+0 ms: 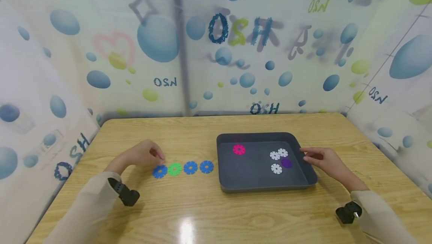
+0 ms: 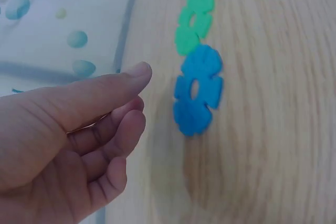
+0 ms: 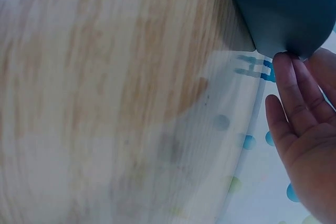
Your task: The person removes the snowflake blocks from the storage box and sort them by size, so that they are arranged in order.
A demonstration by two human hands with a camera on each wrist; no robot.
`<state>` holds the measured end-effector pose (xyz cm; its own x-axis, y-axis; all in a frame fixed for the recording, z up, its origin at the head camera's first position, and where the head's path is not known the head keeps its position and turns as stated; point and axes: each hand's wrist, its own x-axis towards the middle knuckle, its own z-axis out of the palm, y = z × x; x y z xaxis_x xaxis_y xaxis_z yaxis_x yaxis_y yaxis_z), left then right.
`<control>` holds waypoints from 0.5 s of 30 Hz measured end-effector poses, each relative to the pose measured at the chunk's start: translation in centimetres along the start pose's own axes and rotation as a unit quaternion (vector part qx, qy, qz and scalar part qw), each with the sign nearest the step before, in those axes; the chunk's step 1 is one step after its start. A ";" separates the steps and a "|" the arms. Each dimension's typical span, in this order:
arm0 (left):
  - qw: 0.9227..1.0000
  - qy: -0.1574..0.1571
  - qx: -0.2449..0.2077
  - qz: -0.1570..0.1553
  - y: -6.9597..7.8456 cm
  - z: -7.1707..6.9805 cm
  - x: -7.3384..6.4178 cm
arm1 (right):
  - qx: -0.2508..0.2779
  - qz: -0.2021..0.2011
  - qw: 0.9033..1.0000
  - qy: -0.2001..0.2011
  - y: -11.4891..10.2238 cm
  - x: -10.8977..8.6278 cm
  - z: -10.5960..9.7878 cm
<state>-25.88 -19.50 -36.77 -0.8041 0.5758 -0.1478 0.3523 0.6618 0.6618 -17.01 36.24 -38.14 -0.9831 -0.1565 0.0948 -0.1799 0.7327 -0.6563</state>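
My left hand (image 1: 146,153) hovers with loosely bent fingers just beyond the leftmost blue flower-shaped disc (image 1: 160,171). In the left wrist view nothing shows between the thumb (image 2: 137,72) and fingers. A green disc (image 1: 174,169) comes after that blue one in a row, followed by two more blue discs (image 1: 190,168). At the dark grey tray (image 1: 263,189), my right hand (image 1: 324,159) touches the right rim with its fingertips. In the right wrist view, fairly straight fingers (image 3: 291,95) meet the outside of the tray wall.
Inside the tray are a pink disc (image 1: 239,149), several white discs (image 1: 276,168) and a purple disc (image 1: 286,162). The tray and the row of discs rest on a wooden table (image 1: 189,214). A patterned curtain (image 1: 209,68) rises behind the table's far edge and along both sides.
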 end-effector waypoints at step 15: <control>0.995 -0.018 -0.039 0.092 6.2 2.2 4.5 | 0.004 0.004 1.000 0.001 -0.1 0.1 0.0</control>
<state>-26.28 -11.73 -34.91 -0.7116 0.7012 -0.0439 0.4529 0.5056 0.7344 -17.06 36.18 -38.10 -0.9845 -0.1495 0.0918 -0.1725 0.7288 -0.6626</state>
